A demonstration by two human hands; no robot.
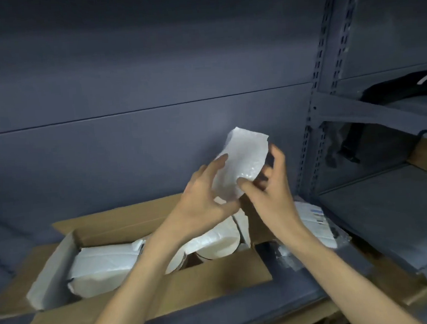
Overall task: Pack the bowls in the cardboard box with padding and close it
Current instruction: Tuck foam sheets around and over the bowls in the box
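An open cardboard box point(223, 275) lies in front of me with its flaps spread. Inside it sit white foam-wrapped bundles point(103, 268) on the left and round white bowls point(220, 242) standing on edge on the right. Above the box's far right corner I hold up a piece of white bubble-wrap padding point(242, 159). My left hand point(202, 200) grips its left and lower edge. My right hand point(272, 190) pinches its right lower edge with thumb and fingers.
A grey metal shelf unit point(330, 108) stands at the right with a black bag point(404, 87) on its upper shelf. White printed packets point(315, 223) lie beside the box's right end. A dark blue wall panel is behind.
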